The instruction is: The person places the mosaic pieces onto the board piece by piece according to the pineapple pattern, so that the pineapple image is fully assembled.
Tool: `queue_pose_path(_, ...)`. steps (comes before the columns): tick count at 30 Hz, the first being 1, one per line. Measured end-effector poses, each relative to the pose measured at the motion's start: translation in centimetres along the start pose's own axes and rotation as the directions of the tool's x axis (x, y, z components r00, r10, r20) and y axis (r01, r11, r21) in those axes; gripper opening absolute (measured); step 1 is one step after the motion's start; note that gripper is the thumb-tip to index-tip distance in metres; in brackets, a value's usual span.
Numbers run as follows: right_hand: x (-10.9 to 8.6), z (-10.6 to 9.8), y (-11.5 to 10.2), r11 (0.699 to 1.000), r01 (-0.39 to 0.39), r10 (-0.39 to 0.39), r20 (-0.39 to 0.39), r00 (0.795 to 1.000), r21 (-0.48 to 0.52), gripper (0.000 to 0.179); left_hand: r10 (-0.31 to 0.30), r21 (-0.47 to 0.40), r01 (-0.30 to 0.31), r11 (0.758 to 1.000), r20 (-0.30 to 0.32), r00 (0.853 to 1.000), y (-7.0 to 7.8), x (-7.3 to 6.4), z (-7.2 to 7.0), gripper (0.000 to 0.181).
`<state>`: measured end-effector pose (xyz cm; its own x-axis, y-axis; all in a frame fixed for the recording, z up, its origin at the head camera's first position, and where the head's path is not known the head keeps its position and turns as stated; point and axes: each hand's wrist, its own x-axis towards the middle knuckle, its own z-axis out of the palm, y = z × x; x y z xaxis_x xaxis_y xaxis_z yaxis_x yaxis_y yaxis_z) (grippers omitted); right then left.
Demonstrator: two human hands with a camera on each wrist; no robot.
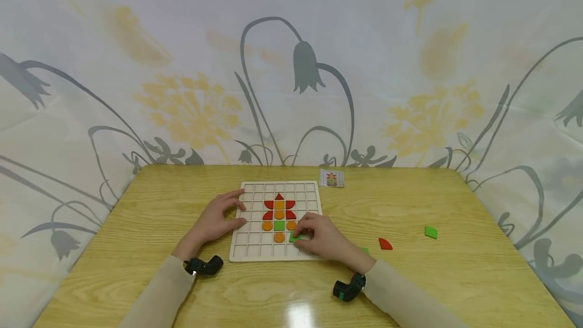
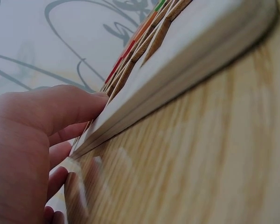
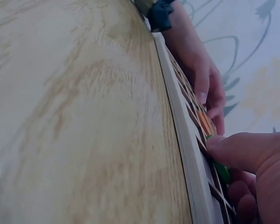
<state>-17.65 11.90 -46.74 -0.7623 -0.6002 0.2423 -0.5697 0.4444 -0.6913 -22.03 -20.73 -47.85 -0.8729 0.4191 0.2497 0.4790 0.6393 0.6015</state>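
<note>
A pale wooden grid board (image 1: 248, 252) lies on the table, with a figure of flat coloured pieces in its cells. My right hand (image 1: 321, 237) pinches a green piece (image 1: 294, 237) at the board's lower right; the fingers partly cover it, so its full shape is hidden. In the right wrist view the thumb (image 3: 235, 149) presses on this green piece (image 3: 221, 171). My left hand (image 1: 218, 219) rests at the board's left edge, fingers loosely spread. The left wrist view shows its thumb (image 2: 79, 109) on the rim. Around the pinched piece sit orange discs (image 1: 279, 237) and a green square (image 1: 279, 226).
A small pattern card (image 1: 331, 178) lies behind the board's right corner. To the right are a red quarter-circle piece (image 1: 385, 244) and a green rhombus (image 1: 430, 232). Another green piece (image 1: 365, 250) shows partly behind the right wrist. A patterned cloth (image 1: 282, 115) hangs behind the table (image 1: 455, 277).
</note>
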Motion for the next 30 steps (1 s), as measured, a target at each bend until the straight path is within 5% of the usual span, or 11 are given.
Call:
queue_pose_path(12, -0.38, -0.26, 0.54, 0.991, -0.053, 0.047, 0.049, 0.998, 0.125, 0.01, -0.005, 0.006, 0.005, 1.0, 0.0, 1.0, -0.02, -0.05, 0.12, 0.018)
queue_pose_path(30, -0.2, 0.15, -0.11, 0.99, -0.065, 0.063, 0.022, 0.998, 0.128, 0.011, -0.004, -0.002, 0.004, 1.0, 0.0, 1.0, 0.12, -0.05, -0.06, 0.018)
